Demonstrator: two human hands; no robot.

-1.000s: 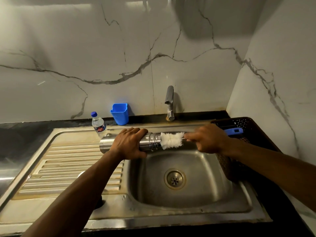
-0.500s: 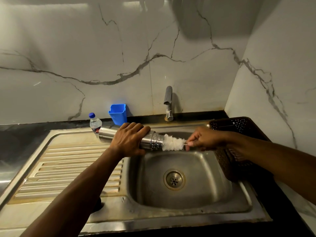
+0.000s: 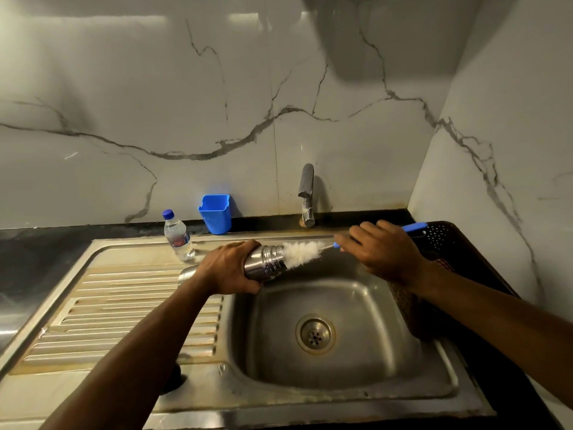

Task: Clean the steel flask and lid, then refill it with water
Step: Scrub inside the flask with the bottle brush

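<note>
Head view: the only camera, looking down on a steel sink (image 3: 341, 395) in a marble-tiled corner.
Flask (image 3: 263, 265): lies near level over the basin's back-left edge, mouth toward the right; likely held so for the brush to run straight in and drips to fall into the basin.
Left hand (image 3: 231, 268): fingers wrapped round the flask's middle, a firm full grip.
Brush (image 3: 302, 254): white fluffy bristles partly inside the threaded mouth, thin wire stem, blue handle showing past the knuckles.
Right hand (image 3: 379, 254): curled round the brush handle, close to the bristles, probably for control.
Lid: not seen anywhere in this view.
Tap (image 3: 307, 193): closed, no water running; refill judged not yet begun.
Textures: flask is smooth brushed steel with ridged threads; drainboard (image 3: 124, 305) is ribbed and rust-stained.
Bottle (image 3: 178, 235): clear plastic, blue cap, upright just behind the flask.
Cup (image 3: 215, 214): blue plastic, against the wall.
Basket (image 3: 446, 240): dark, perforated, beside the basin's right.
</note>
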